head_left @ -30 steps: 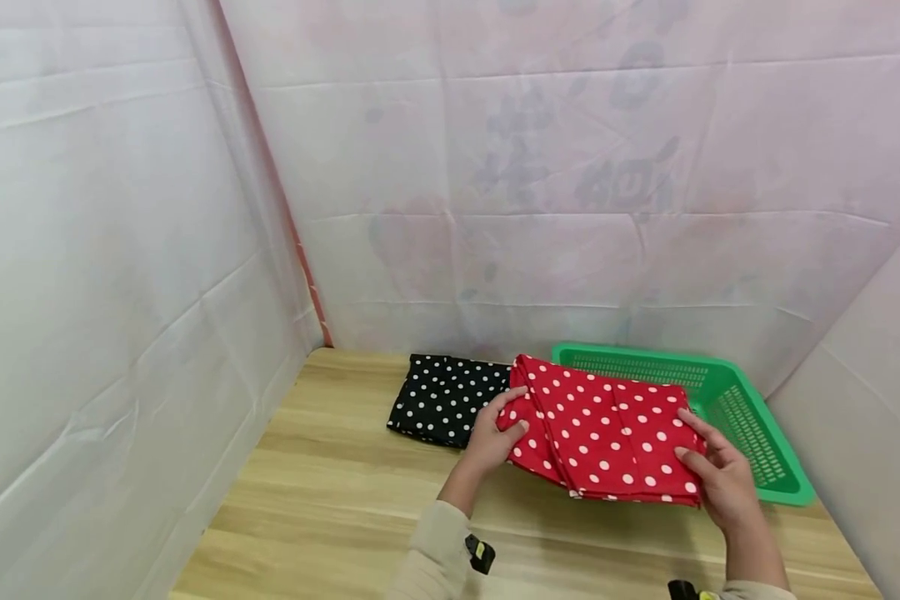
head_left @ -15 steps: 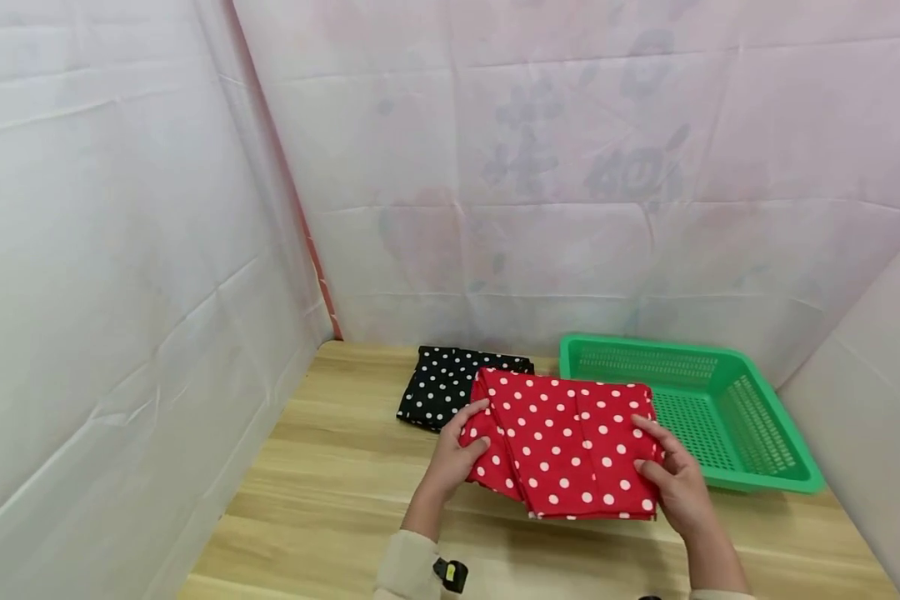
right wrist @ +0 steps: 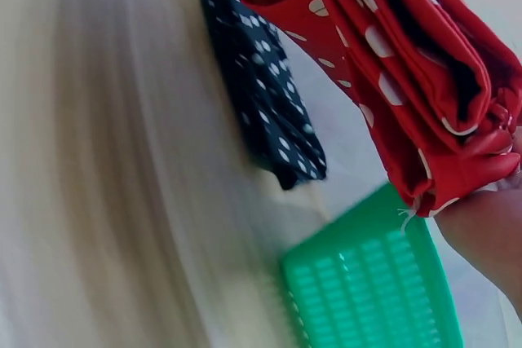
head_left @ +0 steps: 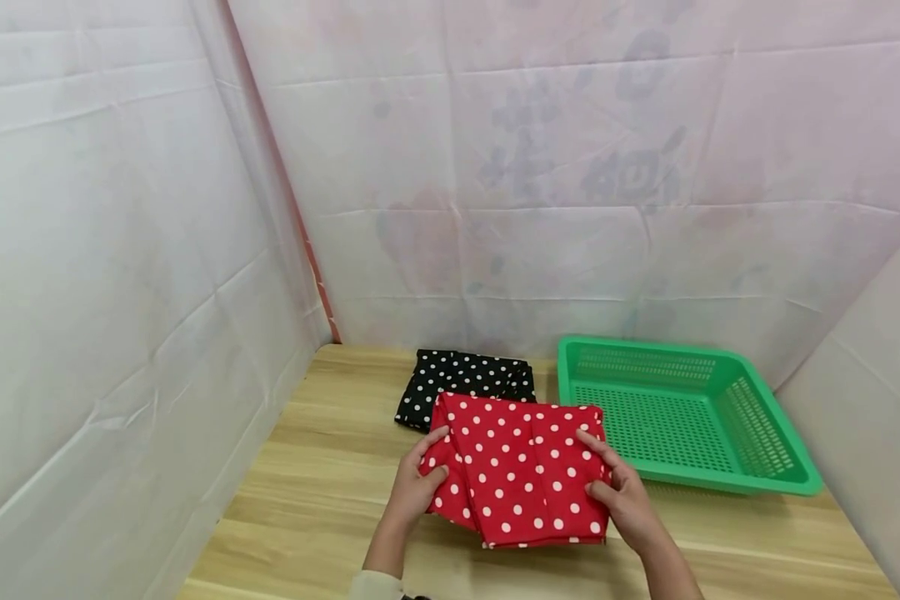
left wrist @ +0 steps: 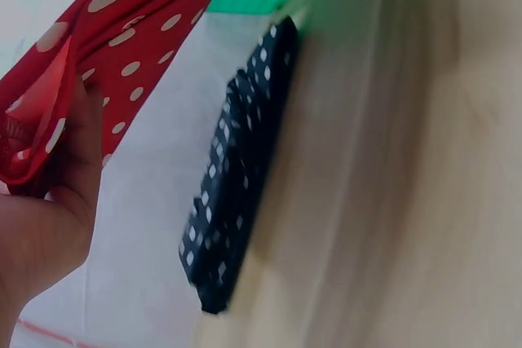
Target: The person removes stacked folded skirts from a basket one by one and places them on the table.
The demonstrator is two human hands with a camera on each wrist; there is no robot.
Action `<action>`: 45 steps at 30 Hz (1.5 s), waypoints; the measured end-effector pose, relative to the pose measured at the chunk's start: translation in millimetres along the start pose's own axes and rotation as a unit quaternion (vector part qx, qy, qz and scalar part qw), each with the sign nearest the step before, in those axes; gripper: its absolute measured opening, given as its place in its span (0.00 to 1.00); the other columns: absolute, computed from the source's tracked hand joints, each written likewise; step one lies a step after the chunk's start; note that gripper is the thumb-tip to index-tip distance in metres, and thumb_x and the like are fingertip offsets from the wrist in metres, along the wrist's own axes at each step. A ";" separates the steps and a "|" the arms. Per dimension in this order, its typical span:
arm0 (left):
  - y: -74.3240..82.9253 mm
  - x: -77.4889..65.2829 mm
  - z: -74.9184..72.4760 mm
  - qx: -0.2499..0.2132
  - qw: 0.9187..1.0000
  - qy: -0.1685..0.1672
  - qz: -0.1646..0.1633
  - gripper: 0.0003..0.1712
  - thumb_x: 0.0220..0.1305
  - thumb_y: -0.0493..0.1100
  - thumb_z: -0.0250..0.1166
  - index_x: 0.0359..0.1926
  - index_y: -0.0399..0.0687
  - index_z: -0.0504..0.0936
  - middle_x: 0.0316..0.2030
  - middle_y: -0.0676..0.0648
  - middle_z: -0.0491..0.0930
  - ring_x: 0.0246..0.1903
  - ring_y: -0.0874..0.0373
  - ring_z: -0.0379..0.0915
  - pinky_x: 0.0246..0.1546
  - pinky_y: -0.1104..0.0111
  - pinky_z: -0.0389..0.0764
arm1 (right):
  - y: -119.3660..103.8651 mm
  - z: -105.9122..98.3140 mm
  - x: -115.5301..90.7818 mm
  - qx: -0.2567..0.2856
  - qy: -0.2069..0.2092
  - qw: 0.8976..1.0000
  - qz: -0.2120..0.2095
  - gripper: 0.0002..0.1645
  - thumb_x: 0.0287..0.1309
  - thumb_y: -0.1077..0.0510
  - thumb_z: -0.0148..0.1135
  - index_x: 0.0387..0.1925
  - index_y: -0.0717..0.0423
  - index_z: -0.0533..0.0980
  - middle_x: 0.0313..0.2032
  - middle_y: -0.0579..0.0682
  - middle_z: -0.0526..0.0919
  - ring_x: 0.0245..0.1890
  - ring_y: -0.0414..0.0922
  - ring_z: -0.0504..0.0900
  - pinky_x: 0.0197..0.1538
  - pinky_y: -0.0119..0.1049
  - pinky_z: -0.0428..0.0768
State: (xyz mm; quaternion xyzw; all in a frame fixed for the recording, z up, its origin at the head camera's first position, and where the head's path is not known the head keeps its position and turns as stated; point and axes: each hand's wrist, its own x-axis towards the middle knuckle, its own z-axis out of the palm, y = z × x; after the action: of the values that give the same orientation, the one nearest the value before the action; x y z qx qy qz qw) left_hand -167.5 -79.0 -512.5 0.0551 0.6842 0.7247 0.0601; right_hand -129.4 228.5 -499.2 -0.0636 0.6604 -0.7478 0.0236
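A folded red cloth with white polka dots is held up in front of me by its two sides. My left hand pinches its left side, thumb on top and the other fingers partly behind. On the opposite side my right hand grips the edge the same way. The right wrist view shows several stacked layers in the red cloth. Behind it a folded black cloth with white dots lies on the table, its front partly covered by the red one in the head view.
An openwork green plastic basket stands at the back right of the wooden table, with only its mesh bottom showing inside. White sheeting walls in the table at the back and on both sides.
Both hands have carried the red cloth left and toward me, off the front of the green basket. More of the basket's inside now shows. The black cloth lies where it was.
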 end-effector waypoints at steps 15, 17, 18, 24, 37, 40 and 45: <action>-25.8 -25.8 -50.4 0.016 0.997 0.068 -0.038 0.34 0.54 0.24 0.55 0.62 0.48 0.70 0.61 0.39 0.61 0.54 0.44 0.63 0.43 0.60 0.77 | 38.0 48.7 4.0 0.030 -0.034 0.997 0.064 0.39 0.53 0.75 0.52 0.68 0.60 0.56 0.61 0.71 0.56 0.45 0.55 0.77 0.39 0.50 0.79; -28.6 -26.8 -53.5 0.017 0.996 0.072 -0.041 0.34 0.53 0.24 0.54 0.62 0.47 0.70 0.61 0.38 0.61 0.53 0.44 0.64 0.42 0.59 0.78 | 45.0 51.9 2.9 0.044 -0.033 0.996 0.071 0.39 0.55 0.74 0.51 0.68 0.60 0.55 0.61 0.71 0.55 0.45 0.54 0.77 0.40 0.51 0.79; -29.8 -27.2 -54.5 0.016 0.996 0.072 -0.044 0.34 0.53 0.24 0.54 0.62 0.47 0.69 0.61 0.37 0.61 0.53 0.44 0.64 0.42 0.59 0.78 | 48.3 53.1 1.9 0.049 -0.032 0.996 0.074 0.39 0.55 0.74 0.51 0.68 0.60 0.54 0.61 0.71 0.54 0.45 0.54 0.77 0.40 0.51 0.79; -39.4 -28.0 -57.6 0.032 0.995 0.063 -0.071 0.34 0.53 0.23 0.54 0.63 0.44 0.68 0.61 0.34 0.60 0.50 0.45 0.67 0.40 0.59 0.79 | 64.8 57.3 -1.2 0.054 -0.012 0.994 0.099 0.39 0.53 0.75 0.49 0.68 0.64 0.54 0.62 0.70 0.52 0.48 0.55 0.74 0.43 0.50 0.78; -62.4 -7.8 -48.4 0.071 0.989 0.078 -0.100 0.34 0.56 0.24 0.54 0.65 0.41 0.65 0.62 0.31 0.58 0.52 0.41 0.65 0.41 0.59 0.78 | 83.5 40.5 34.3 -0.068 0.095 0.984 0.131 0.37 0.49 0.76 0.53 0.64 0.61 0.63 0.62 0.67 0.56 0.54 0.62 0.62 0.46 0.44 0.75; -65.7 -3.7 -50.1 0.079 0.989 0.080 -0.097 0.34 0.55 0.24 0.54 0.65 0.42 0.65 0.61 0.31 0.58 0.53 0.40 0.64 0.42 0.58 0.77 | 87.4 40.9 34.2 -0.056 0.097 0.984 0.137 0.37 0.50 0.76 0.53 0.64 0.61 0.63 0.62 0.68 0.56 0.54 0.61 0.63 0.45 0.44 0.76; -69.4 -2.1 -54.9 0.077 0.988 0.084 -0.102 0.34 0.55 0.24 0.54 0.65 0.42 0.65 0.61 0.31 0.58 0.53 0.40 0.63 0.43 0.58 0.76 | 93.3 44.9 32.1 -0.045 0.096 0.984 0.146 0.37 0.50 0.75 0.54 0.64 0.60 0.63 0.61 0.68 0.56 0.52 0.60 0.66 0.43 0.43 0.77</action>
State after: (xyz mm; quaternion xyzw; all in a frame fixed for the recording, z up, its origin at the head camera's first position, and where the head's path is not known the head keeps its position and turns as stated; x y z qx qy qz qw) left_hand -173.5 -129.5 -585.0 -0.0713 0.7426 0.6621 0.0719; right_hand -160.1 168.6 -584.3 0.1051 0.6947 -0.7085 0.0661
